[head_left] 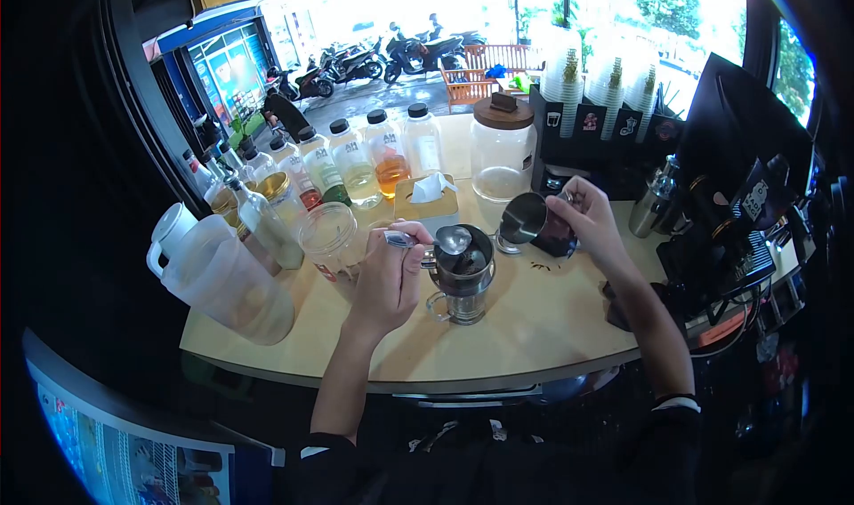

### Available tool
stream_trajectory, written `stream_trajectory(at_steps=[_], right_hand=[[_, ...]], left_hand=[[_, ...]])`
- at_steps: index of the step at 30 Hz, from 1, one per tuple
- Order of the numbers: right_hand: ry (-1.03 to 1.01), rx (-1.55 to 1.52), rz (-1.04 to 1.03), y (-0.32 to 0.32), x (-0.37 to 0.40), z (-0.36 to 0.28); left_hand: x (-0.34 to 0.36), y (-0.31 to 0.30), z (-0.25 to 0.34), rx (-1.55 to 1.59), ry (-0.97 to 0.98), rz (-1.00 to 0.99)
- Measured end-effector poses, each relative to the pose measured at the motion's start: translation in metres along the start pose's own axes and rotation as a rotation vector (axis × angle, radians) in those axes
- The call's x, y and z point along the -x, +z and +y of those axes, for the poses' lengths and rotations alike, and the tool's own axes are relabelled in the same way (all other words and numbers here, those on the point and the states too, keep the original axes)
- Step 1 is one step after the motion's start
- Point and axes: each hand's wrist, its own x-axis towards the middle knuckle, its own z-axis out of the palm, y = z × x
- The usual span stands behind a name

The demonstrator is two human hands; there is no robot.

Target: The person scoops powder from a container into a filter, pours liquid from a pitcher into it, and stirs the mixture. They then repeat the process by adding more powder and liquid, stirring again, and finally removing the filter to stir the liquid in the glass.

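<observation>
My left hand [389, 278] is closed round the handle of a metal spoon [454, 239]. The spoon's bowl is over the rim of a metal filter cup [463, 283] with dark contents. That cup sits on top of a clear glass mug [466, 308] with a side handle. Just to the right, my right hand [587, 220] grips a small metal pitcher [523, 219], tilted with its mouth toward the filter cup. Whether liquid runs from it cannot be made out. Beside my left hand stands an open clear jar [331, 243].
Labelled bottles [391, 163] line the counter's back left, near a tissue box [425, 204]. A frosted plastic jug [233, 278] stands left. Behind are a wooden-lidded jar [502, 154] and a cup rack [592, 118]. A metal shaker [656, 198] and dark equipment stand right.
</observation>
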Motion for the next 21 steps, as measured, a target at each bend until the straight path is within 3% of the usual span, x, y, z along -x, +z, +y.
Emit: stream_trajectory(at_steps=[6, 21], right_hand=[[0.238, -0.185, 0.135, 0.009, 0.029, 0.051], [0.249, -0.448, 0.146, 0.031, 0.054, 0.125]], left_hand=[[0.001, 0.007, 0.004, 0.019, 0.029, 0.051], [-0.001, 0.007, 0.001, -0.085, 0.043, 0.094]])
